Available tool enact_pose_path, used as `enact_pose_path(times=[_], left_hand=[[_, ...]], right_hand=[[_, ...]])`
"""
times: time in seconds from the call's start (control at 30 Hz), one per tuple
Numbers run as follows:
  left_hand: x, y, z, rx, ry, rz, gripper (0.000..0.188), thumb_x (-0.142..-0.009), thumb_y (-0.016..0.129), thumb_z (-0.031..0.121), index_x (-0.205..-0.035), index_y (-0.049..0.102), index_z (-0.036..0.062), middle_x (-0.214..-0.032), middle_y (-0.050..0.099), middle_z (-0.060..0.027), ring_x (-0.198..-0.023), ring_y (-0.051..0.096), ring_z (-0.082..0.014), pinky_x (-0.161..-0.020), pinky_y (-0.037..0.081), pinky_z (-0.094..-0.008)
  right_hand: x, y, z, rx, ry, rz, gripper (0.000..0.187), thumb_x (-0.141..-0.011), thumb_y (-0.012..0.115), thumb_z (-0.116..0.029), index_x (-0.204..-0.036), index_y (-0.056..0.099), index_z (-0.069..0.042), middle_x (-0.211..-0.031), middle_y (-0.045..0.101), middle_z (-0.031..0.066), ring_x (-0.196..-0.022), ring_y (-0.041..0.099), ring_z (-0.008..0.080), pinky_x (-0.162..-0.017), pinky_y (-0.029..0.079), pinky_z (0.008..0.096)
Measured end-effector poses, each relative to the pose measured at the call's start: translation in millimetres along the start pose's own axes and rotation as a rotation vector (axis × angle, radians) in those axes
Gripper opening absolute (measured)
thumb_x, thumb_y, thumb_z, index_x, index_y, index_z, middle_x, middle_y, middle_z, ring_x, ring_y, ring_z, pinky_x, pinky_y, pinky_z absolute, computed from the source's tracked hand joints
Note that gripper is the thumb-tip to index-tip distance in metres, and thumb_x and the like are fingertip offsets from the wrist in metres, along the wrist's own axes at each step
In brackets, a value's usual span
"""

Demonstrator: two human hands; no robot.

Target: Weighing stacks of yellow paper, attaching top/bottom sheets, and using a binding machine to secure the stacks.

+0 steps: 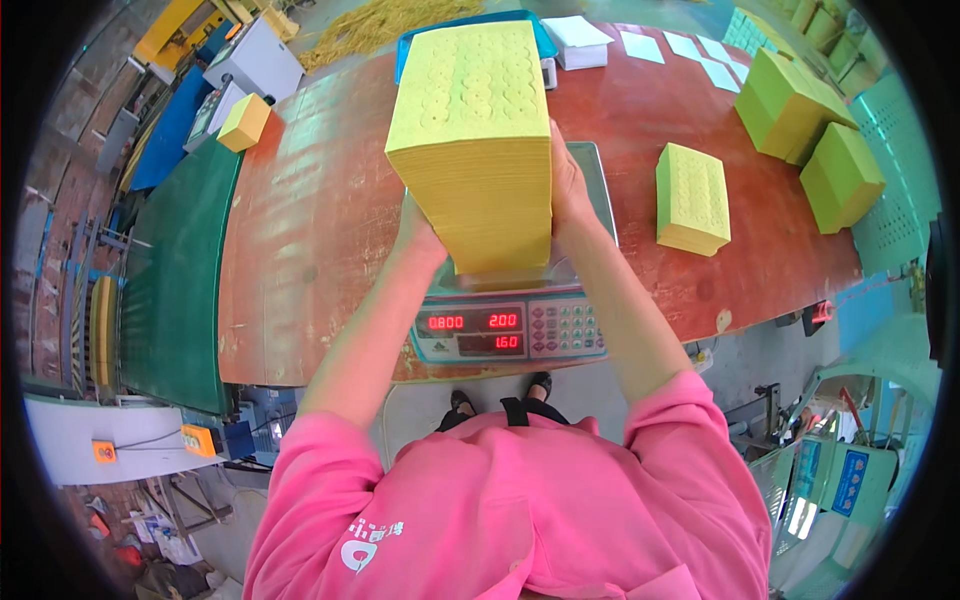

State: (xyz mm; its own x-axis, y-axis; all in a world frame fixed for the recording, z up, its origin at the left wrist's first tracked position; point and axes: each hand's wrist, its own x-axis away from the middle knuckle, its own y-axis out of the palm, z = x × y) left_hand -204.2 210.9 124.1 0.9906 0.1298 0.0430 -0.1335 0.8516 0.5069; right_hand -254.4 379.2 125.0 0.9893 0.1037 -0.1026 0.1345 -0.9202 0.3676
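A tall stack of yellow paper sheets (480,190), with rows of round punched marks on its top sheet, stands upright between my hands. My left hand (422,235) is pressed to its left side low down, with most of the fingers hidden behind it. My right hand (568,180) grips the right side, a little farther away. Under the stack is the steel pan (601,195) of a digital scale. Whether the stack's underside touches the pan I cannot tell. The scale's front panel (510,328), with lit red digits and a keypad, lies between my forearms.
A shorter yellow paper stack (692,200) lies right of the scale on the red-brown table (310,230). Bigger stacks (795,105) stand at the far right. A blue tray (545,38), white paper pile (577,42) and loose pale sheets (640,46) are at the back. Left is a green surface (180,280).
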Motion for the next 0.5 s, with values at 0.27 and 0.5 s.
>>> enact_pose_path(times=[0.27, 0.5], left_hand=[[-11, -13, -4, 0.036, -0.087, 0.216, 0.050, -0.096, 0.051, 0.034, -0.133, 0.047, 0.0006, -0.120, 0.059, -0.0078, -0.111, 0.057, -0.0193, -0.087, 0.051, -0.0382], [81, -268, 22, -0.710, 0.158, 0.433, 0.063, -0.100, 0.036, 0.043, -0.149, 0.029, 0.0035, -0.153, 0.032, -0.0165, -0.141, 0.029, -0.0321, -0.116, 0.022, -0.0432]], right_hand=[[-5, -22, -6, 0.072, 0.010, -0.049, 0.054, -0.103, 0.037, -0.043, -0.144, 0.040, -0.007, -0.137, 0.051, 0.0084, -0.125, 0.045, 0.0181, -0.105, 0.035, 0.0322], [109, -122, -21, 0.326, -0.026, 0.155, 0.025, -0.100, 0.047, -0.012, -0.116, 0.062, 0.000, -0.104, 0.066, 0.0081, -0.092, 0.063, 0.0129, -0.075, 0.050, 0.0260]])
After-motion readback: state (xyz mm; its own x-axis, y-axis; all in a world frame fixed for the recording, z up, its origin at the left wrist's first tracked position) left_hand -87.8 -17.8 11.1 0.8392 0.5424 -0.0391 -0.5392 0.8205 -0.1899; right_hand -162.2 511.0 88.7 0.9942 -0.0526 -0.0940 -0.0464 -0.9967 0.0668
